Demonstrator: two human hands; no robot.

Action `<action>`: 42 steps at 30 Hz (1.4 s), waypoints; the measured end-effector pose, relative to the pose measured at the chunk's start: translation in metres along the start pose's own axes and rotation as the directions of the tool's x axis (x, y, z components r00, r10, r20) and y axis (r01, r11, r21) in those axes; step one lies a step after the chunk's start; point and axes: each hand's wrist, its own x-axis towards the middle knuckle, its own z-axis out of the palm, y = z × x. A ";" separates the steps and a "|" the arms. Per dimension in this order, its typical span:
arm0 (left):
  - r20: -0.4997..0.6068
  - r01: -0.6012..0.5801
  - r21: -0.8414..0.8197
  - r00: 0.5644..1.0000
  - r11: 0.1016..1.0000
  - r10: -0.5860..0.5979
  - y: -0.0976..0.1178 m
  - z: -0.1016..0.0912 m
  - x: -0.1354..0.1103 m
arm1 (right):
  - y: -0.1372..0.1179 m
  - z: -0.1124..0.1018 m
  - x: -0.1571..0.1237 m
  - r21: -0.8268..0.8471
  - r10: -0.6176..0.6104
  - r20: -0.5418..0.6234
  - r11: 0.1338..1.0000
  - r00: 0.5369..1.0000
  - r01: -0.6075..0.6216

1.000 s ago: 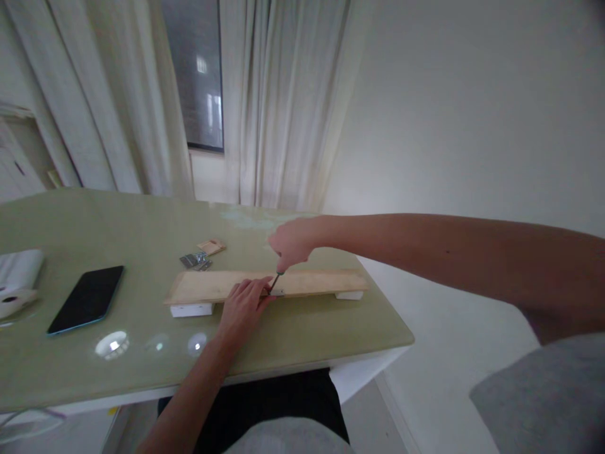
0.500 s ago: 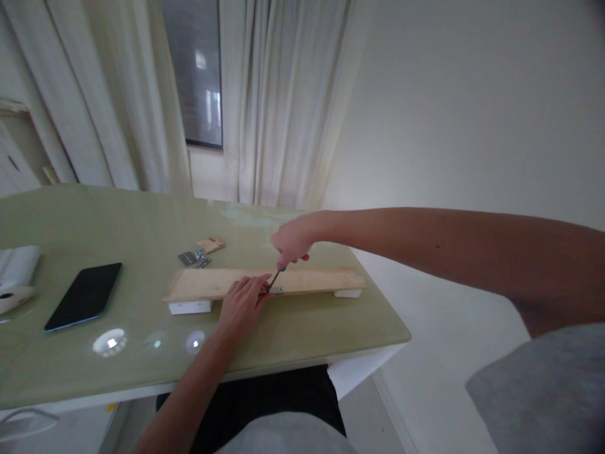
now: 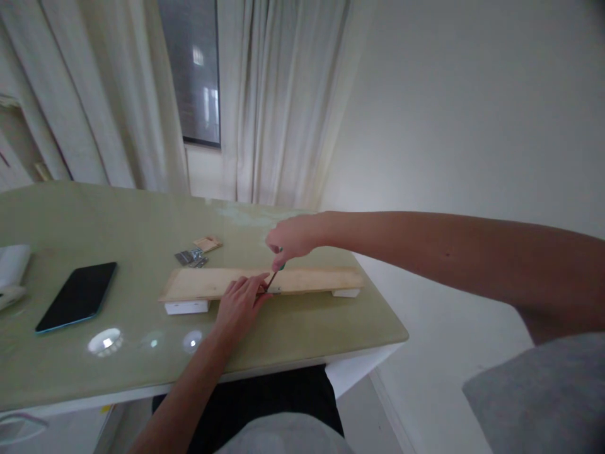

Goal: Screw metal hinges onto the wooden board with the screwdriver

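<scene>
A long pale wooden board (image 3: 316, 277) lies raised on two white blocks, a left block (image 3: 186, 307) and a right block (image 3: 346, 292). At its front edge, near the middle, sits a small metal plate (image 3: 275, 291) that looks like a hinge. My left hand (image 3: 239, 306) rests on the board there, fingers closed on top and thumb at the front edge, holding the plate. My right hand (image 3: 293, 239) is wrapped round the green handle of a screwdriver (image 3: 271, 280). The shaft slants down to the plate beside my left fingertips; the tip's exact contact is hidden.
Behind the board lie several grey metal hinges (image 3: 185, 257) and a small wooden piece (image 3: 207, 243). A black tablet (image 3: 78, 296) lies on the left of the green tabletop (image 3: 118, 221), with a white object (image 3: 12, 274) beyond it. The wall (image 3: 454, 145) stands to the right.
My right hand has turned slightly on the screwdriver, showing more of its green handle. The left hand keeps its place on the board. The whole view has shifted a little.
</scene>
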 end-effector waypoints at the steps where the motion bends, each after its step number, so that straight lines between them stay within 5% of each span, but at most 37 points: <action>1: -0.002 -0.001 0.005 1.000 1.000 0.001 0.000 0.000 0.000 | 0.002 0.001 -0.002 -0.096 -0.100 -0.063 0.991 0.993 0.094; 4: -0.008 -0.002 0.013 1.000 1.000 0.002 0.000 0.000 0.000 | 0.003 0.004 -0.005 -0.214 -0.272 -0.100 0.945 0.957 0.246; 7: -0.011 -0.009 0.013 1.000 1.000 0.009 0.001 -0.001 0.001 | -0.004 0.002 0.001 0.003 -0.048 0.044 0.999 0.998 0.048; 9: -0.011 -0.011 0.010 1.000 1.000 0.011 0.001 -0.002 0.001 | -0.008 -0.001 0.005 0.082 0.045 0.161 0.995 0.986 -0.059; 11: -0.007 -0.007 0.006 1.000 1.000 0.007 0.001 -0.002 0.000 | -0.008 -0.003 0.005 0.031 0.060 0.132 0.997 0.990 -0.064; 13: -0.002 -0.005 0.005 1.000 1.000 0.005 0.001 -0.002 0.000 | -0.004 -0.003 0.001 -0.150 -0.056 -0.019 0.987 0.998 0.053; 16: -0.007 -0.003 0.007 1.000 1.000 0.003 0.002 -0.002 0.000 | 0.000 -0.001 -0.002 -0.368 -0.331 -0.129 0.891 0.935 0.265; 22: 0.018 0.014 -0.015 1.000 1.000 -0.014 0.002 -0.001 0.000 | -0.001 -0.003 0.011 -0.038 0.059 0.043 0.998 0.997 -0.057; 25: 0.010 0.014 -0.007 1.000 1.000 -0.014 0.001 -0.001 0.000 | 0.005 -0.005 0.010 -0.188 -0.082 -0.047 0.979 0.995 0.072; 28: 0.009 0.010 -0.001 1.000 1.000 -0.010 0.000 -0.001 0.000 | 0.007 -0.003 0.006 -0.423 -0.390 -0.098 0.849 0.916 0.317; 29: 0.010 0.011 0.001 1.000 1.000 -0.011 0.000 -0.001 0.000 | 0.006 -0.001 0.005 -0.399 -0.391 -0.091 0.857 0.916 0.326; 32: 0.021 0.013 -0.004 1.000 1.000 -0.013 0.000 -0.001 0.001 | -0.001 0.001 0.008 -0.106 -0.093 0.008 0.990 0.996 0.093; 34: 0.026 0.011 -0.010 1.000 1.000 -0.011 0.000 -0.001 0.001 | -0.004 0.002 0.010 0.021 0.056 0.134 0.998 0.989 -0.060; 36: 0.024 0.006 -0.010 1.000 1.000 -0.006 0.000 -0.001 0.001 | -0.003 0.002 0.008 0.001 0.085 0.107 0.996 0.991 -0.085; 39: 0.015 0.003 0.003 1.000 1.000 -0.003 -0.001 0.000 0.000 | 0.005 0.004 0.001 -0.269 -0.132 -0.092 0.958 0.987 0.103; 42: 0.010 0.001 0.011 1.000 1.000 -0.001 -0.001 -0.001 0.000 | 0.008 0.005 -0.002 -0.472 -0.388 -0.112 0.831 0.915 0.295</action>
